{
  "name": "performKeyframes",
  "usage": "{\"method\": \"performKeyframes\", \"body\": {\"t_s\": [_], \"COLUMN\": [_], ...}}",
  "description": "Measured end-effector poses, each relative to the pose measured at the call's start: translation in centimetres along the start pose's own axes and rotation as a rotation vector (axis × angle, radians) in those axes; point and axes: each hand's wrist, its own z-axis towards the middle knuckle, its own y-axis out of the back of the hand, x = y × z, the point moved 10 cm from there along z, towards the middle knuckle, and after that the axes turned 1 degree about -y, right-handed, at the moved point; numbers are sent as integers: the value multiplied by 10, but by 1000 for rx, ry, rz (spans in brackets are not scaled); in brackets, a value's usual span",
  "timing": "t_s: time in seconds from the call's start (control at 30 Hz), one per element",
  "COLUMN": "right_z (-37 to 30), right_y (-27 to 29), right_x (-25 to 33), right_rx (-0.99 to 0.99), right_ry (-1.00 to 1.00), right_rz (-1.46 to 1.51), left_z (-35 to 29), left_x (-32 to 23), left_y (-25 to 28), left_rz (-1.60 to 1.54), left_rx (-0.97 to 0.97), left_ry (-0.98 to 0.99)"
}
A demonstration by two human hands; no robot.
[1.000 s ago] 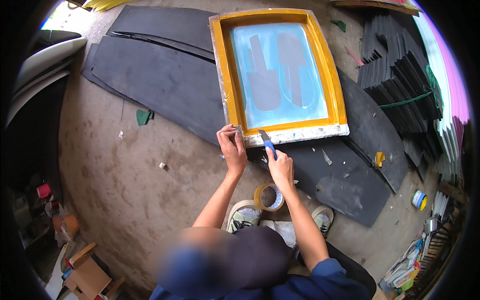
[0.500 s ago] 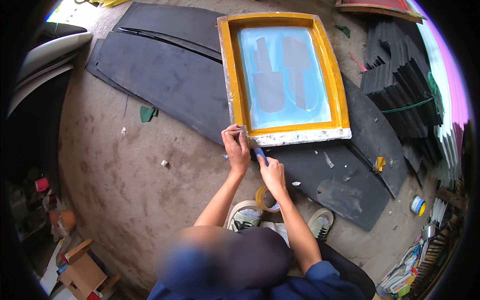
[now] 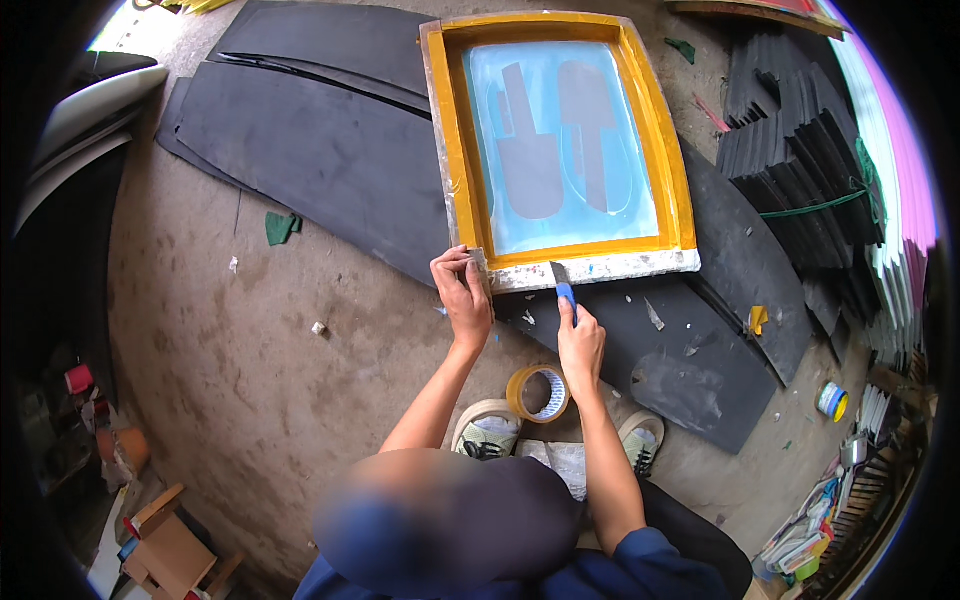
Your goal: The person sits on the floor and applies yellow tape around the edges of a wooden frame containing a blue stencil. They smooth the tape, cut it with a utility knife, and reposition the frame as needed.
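Note:
A screen-printing frame, edged in yellow-brown tape, rests on black sheets with its light-blue mesh facing up. Two grey shapes show on the mesh. My left hand grips the frame's near left corner, fingers curled over its side. In my right hand is a blue cutter knife, its grey blade against the whitish, tape-free near bar of the frame. A roll of yellow-brown tape lies between my feet, just below the right hand.
Large black sheets spread under and beside the frame. Stacked black sheets, tied with green string, stand at the right. A small blue-and-yellow tin sits on the floor, and a cardboard box is at lower left. Scraps lie scattered about.
My right hand has moved right and slightly down with the cutter knife, from near the left corner along the near bar. The blade now shows. My left hand stays at the corner.

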Motion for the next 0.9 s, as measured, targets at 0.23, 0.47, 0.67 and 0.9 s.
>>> {"method": "performKeyframes", "body": {"t_s": [0.23,0.47,0.67,0.9], "right_z": [5,15,0,1], "right_y": [-9,-13,-8,-9], "right_x": [7,14,8,10], "right_rx": [-29,69,12,-5], "right_ry": [27,35,39,59], "right_rz": [65,157,9,16], "left_z": [0,-2,0,2], "left_x": [1,2,-3,-4], "left_y": [0,-3,1,0], "left_rz": [48,20,57,48], "left_rx": [9,3,4,9], "left_ry": [1,16,-11,-10]}}
